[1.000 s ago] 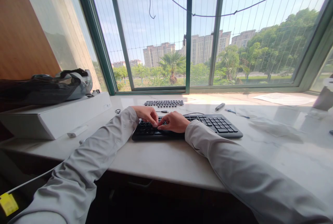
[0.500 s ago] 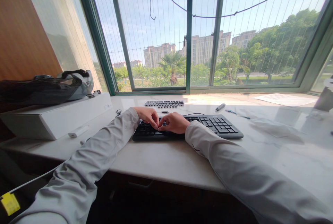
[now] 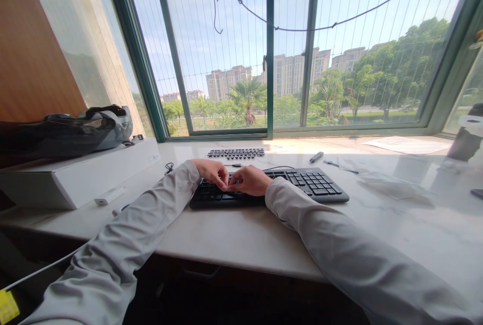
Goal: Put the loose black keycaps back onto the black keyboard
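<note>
A black keyboard (image 3: pixel 317 184) lies on the pale marble counter, below both my hands. My left hand (image 3: pixel 212 172) is over its left half, thumb and fingers pinched together. Facing it, my right hand (image 3: pixel 249 180) is closed in a similar pinch, and the fingertips of the two hands nearly meet. Anything between the fingertips is too small or hidden to make out. Behind the keyboard, loose black keycaps (image 3: pixel 236 153) are laid out in rows. A short dark cable end (image 3: pixel 237 165) shows just behind my hands.
To the left stands a white box (image 3: pixel 79 179) with a dark bag (image 3: pixel 75 131) on top. On the right lie a small grey tool (image 3: pixel 316 157), a thin dark blue stick (image 3: pixel 341 166), a clear plastic bag (image 3: pixel 394 186) and a paper sheet (image 3: pixel 407 145). The counter's front edge (image 3: pixel 241 263) is near.
The camera view has shifted slightly. My hands stay pinched together over the same part of the keyboard, with only slight finger movement.
</note>
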Motion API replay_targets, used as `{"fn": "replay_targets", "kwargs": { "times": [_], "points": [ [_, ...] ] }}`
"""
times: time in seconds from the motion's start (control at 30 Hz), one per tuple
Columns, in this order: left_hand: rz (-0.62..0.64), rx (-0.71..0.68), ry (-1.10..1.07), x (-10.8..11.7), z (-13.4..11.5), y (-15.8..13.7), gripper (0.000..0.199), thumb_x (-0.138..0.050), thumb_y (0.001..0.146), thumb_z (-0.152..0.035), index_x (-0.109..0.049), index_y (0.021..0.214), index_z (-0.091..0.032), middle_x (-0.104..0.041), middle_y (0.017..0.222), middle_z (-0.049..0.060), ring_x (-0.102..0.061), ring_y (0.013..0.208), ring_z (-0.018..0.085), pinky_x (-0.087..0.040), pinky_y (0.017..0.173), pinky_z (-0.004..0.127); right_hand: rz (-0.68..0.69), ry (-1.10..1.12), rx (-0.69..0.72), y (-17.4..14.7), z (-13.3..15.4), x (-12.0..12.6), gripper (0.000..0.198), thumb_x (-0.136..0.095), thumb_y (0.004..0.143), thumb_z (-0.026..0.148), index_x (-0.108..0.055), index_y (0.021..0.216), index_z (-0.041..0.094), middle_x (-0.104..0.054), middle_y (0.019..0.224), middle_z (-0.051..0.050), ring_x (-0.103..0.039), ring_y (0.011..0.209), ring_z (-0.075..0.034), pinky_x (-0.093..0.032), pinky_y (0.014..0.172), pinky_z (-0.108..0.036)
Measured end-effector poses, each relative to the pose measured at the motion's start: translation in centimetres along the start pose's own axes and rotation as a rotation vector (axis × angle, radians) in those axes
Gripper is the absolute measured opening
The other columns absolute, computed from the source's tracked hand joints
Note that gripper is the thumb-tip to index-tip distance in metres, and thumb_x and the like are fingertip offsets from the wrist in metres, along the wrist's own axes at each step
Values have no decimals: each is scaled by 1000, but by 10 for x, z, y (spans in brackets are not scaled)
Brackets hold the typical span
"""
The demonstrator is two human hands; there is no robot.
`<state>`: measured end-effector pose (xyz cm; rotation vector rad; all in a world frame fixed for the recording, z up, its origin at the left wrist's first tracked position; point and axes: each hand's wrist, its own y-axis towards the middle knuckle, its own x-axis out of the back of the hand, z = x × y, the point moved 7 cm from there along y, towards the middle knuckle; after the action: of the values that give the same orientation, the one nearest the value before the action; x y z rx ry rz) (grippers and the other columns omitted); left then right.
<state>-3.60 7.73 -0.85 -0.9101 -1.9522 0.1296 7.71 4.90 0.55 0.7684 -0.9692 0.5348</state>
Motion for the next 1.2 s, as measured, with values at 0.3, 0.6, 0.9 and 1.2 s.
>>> {"fn": "replay_targets", "kwargs": {
  "times": [0.3,0.6,0.9,1.2],
  "points": [
    [43,45,107,-3,-9,-1,44,-77,54,-52,-66,75,-15,-55,60,-3,-40,53,8,-31,46,20,42,-15,0,-1,5,0,29,-63,75,51,-74,85,26,-66,73,1,-52,64,-9,-29,55,-20],
    [83,108,194,-5,-13,0,36,-77,56,-45,-67,72,-15,-51,56,-3,-38,52,8,-32,46,20,41,-34,8,-1,6,0,26,-63,74,50,-73,82,28,-66,74,1,-52,65,-10,-29,54,-21],
    [87,100,201,-5,-14,0,37,-78,54,-49,-69,69,-15,-51,52,-2,-38,51,9,-31,46,21,67,-70,-9,-1,10,3,27,-62,74,50,-73,84,28,-67,78,0,-55,67,-11,-30,54,-22],
    [97,85,178,-7,-20,-3,35,-78,55,-44,-68,68,-14,-47,50,-3,-35,50,8,-29,44,19,82,-236,44,-4,23,7,26,-54,79,49,-71,84,30,-69,84,-1,-59,71,-14,-32,57,-23]
  ]
}}
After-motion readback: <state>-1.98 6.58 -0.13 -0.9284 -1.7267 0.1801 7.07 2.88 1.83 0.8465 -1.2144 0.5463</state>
